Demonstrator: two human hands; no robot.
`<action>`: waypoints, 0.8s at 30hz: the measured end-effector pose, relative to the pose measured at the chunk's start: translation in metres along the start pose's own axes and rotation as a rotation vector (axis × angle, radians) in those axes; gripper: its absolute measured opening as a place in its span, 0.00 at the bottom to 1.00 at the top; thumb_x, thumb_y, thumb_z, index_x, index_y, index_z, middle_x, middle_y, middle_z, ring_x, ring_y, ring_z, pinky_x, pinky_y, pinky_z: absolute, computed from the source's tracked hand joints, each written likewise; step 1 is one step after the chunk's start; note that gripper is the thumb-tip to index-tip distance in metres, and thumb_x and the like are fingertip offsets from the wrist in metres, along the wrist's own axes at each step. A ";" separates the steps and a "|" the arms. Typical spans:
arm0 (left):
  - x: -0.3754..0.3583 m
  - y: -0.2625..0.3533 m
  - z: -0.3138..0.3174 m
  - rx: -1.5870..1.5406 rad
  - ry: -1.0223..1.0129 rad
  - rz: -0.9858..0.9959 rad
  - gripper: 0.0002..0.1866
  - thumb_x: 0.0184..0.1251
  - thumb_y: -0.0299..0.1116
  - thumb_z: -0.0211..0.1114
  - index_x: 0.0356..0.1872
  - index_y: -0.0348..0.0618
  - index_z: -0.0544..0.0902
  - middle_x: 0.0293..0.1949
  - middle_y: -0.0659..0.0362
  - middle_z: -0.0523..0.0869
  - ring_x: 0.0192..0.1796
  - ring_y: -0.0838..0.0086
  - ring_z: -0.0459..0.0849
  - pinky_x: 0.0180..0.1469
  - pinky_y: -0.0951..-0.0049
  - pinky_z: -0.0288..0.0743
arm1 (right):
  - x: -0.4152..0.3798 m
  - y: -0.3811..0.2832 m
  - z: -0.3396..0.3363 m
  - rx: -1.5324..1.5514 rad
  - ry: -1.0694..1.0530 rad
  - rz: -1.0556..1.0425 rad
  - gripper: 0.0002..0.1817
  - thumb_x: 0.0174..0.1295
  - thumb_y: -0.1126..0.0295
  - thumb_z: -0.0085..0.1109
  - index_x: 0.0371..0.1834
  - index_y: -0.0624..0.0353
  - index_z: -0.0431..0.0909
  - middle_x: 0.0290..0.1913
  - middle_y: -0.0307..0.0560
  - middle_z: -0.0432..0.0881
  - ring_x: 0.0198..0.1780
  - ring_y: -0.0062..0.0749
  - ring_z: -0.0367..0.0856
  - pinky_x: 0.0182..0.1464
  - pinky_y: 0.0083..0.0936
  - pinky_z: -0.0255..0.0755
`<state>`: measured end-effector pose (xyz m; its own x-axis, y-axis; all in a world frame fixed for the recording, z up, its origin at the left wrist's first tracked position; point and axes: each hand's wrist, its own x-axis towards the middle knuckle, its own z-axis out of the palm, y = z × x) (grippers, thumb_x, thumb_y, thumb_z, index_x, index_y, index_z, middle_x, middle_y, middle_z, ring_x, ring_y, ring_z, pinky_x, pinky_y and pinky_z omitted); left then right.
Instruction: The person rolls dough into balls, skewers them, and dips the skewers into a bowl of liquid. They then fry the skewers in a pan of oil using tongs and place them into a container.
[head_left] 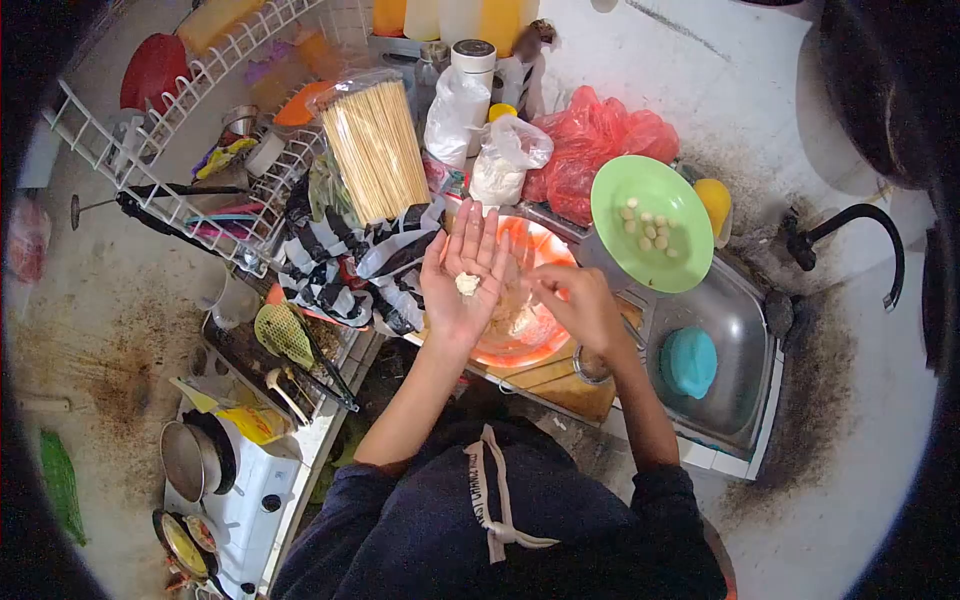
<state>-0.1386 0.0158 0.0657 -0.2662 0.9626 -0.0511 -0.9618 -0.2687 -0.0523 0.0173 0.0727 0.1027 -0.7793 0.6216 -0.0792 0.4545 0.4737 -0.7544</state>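
Palm up, my left hand (460, 270) has its fingers stretched out flat, with a small lump of pale dough (467, 284) resting on the palm. Just right of it, my right hand (572, 305) is curled with thumb and fingertips together; anything between them is too small to make out. Beneath both hands sits an orange-and-white bowl (548, 350) with whitish residue inside, on a wooden board (575, 393). A green plate (622, 262) at the right bears several small round pale balls (647, 232).
The metal sink (735, 350) holds a turquoise object (690, 362), with a black faucet (850, 215) behind. Red plastic bags (600, 140), a flour bag (498, 175), bottles and skewers (375, 150) stand behind the bowl. A dish rack (190, 100) and stove (240, 500) are left.
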 end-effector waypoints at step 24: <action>-0.039 -0.053 0.017 0.421 -0.224 0.004 0.34 0.69 0.50 0.37 0.68 0.38 0.43 0.69 0.55 0.48 0.70 0.72 0.47 0.70 0.69 0.40 | 0.017 -0.043 0.045 -0.045 0.651 -0.533 0.37 0.62 0.57 0.36 0.68 0.68 0.38 0.71 0.59 0.36 0.72 0.51 0.33 0.69 0.40 0.26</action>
<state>-0.0788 -0.0071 0.0877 -0.2321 0.9580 0.1684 -0.8907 -0.2789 0.3589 -0.0353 0.0348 0.1042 -0.4968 0.5364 0.6823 0.1237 0.8219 -0.5561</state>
